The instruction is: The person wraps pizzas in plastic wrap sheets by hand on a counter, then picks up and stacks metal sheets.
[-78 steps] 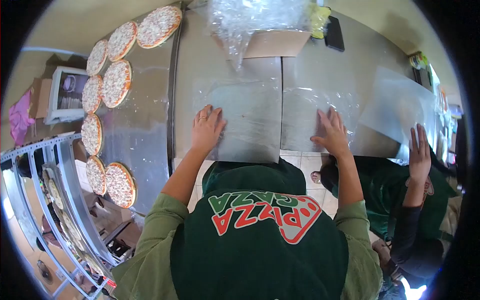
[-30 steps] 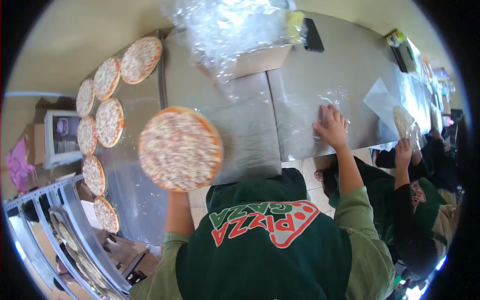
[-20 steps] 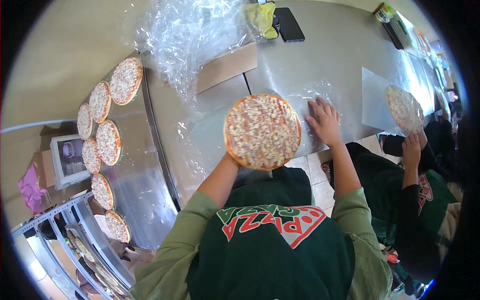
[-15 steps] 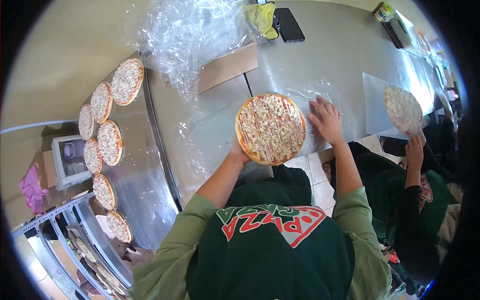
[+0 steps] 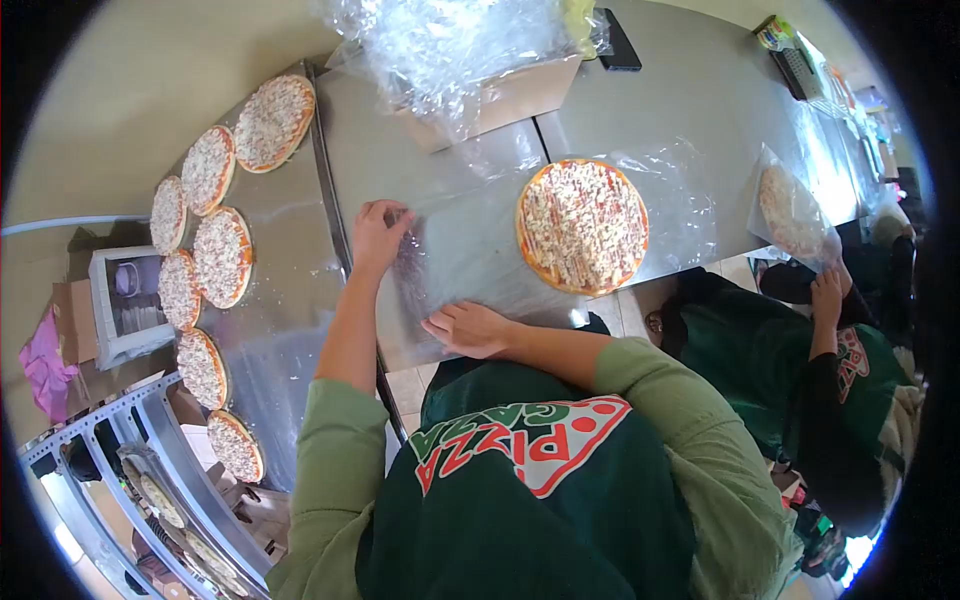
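Pinching clear plastic film (image 5: 465, 225) between bunched left fingers (image 5: 378, 210); resting bent right fingers (image 5: 440, 322) on it, cannot tell if gripping. On film: round cheese-topped pizza (image 5: 583, 226). Bulging from brown cardboard box (image 5: 535, 92): crumpled clear plastic (image 5: 450, 50).

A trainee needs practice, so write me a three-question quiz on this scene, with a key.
1. How many pizzas lie on the metal table at the far left?
2. True or false: the pizza on the clear plastic is in the grip of the right hand.
3. The left hand is touching: A) the cardboard box; B) the clear plastic; C) the metal rack.

Key:
1. Seven.
2. False; it lies apart from the hand.
3. B.
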A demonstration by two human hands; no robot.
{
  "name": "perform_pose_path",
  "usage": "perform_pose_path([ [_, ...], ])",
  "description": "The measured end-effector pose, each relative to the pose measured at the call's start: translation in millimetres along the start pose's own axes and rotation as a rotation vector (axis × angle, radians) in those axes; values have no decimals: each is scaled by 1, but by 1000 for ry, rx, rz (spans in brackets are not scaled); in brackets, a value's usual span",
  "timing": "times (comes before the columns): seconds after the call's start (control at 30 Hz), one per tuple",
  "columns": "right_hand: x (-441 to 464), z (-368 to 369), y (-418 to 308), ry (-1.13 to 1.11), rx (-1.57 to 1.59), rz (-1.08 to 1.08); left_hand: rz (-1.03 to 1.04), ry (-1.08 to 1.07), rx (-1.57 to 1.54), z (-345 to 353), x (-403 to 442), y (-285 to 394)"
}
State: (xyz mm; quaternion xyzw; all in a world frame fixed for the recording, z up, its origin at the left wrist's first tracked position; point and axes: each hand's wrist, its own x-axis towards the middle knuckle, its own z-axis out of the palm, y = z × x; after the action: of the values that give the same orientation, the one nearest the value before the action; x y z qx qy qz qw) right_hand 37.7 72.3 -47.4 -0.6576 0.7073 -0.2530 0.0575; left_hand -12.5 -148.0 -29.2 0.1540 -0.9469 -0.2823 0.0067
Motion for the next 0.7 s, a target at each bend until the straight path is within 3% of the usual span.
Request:
perform_pose_path([
  [0.1,15,5,2,-68,4,-39,-215,-64,-393,-16,-3,7],
  [0.13,19,-1,2,-96,21,-40,-243,-88,-397,-24,-5,5],
  [0.27,31,-52,-37,256,543,191,-398,-265,-367,-76,-8,-22],
  [0.33,21,-86,-47,420,824,415,-478,-252,-911,-109,-11,-11],
  [0.43,-38,-103,-31,765,1136,862,-297,120,-1551,-111,-24,75],
  [0.5,-73,-111,-21,1003,1214,1168,32,82,-989,-44,-7,35],
  [0.53,-89,-106,-16,1068,1222,1269,56,-15,-830,-28,-7,42],
  [0.6,-111,-92,-7,1005,1271,1379,185,-69,-513,2,5,49],
  [0.67,-120,-89,-1,948,1369,1497,383,17,-208,33,28,47],
  [0.7,-122,-87,2,945,1378,1513,300,-59,-203,35,32,53],
])
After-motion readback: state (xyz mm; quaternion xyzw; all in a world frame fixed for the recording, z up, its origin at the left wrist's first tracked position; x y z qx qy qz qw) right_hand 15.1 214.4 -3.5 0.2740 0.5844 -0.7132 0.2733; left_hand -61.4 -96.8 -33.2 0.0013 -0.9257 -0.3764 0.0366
